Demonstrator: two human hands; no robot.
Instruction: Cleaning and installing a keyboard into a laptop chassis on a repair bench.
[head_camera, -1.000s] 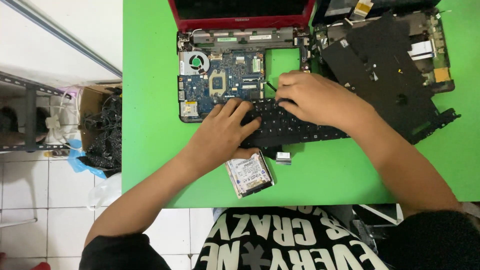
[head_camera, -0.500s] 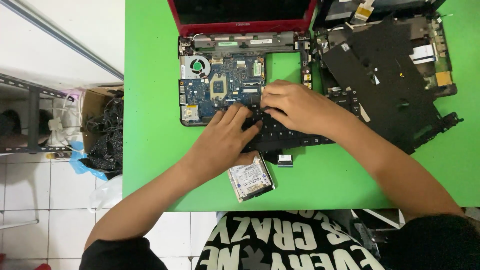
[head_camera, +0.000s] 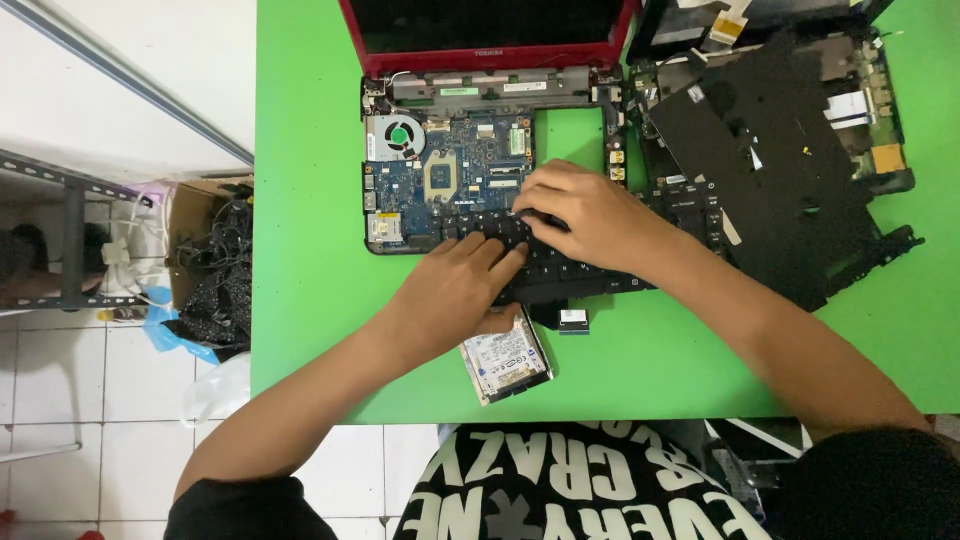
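keyboard seating step: left hand (head_camera: 455, 295) and right hand (head_camera: 590, 215), fingers flat, lightly spread on black keyboard (head_camera: 560, 270) over exposed laptop base (head_camera: 450, 180); next, likely alignment, even pressing.

Bare forearms, short black sleeves — black shirt, large pale lettering.

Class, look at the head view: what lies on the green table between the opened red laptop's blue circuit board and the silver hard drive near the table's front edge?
In the head view, the black keyboard lies there, with the left hand and right hand resting on it.
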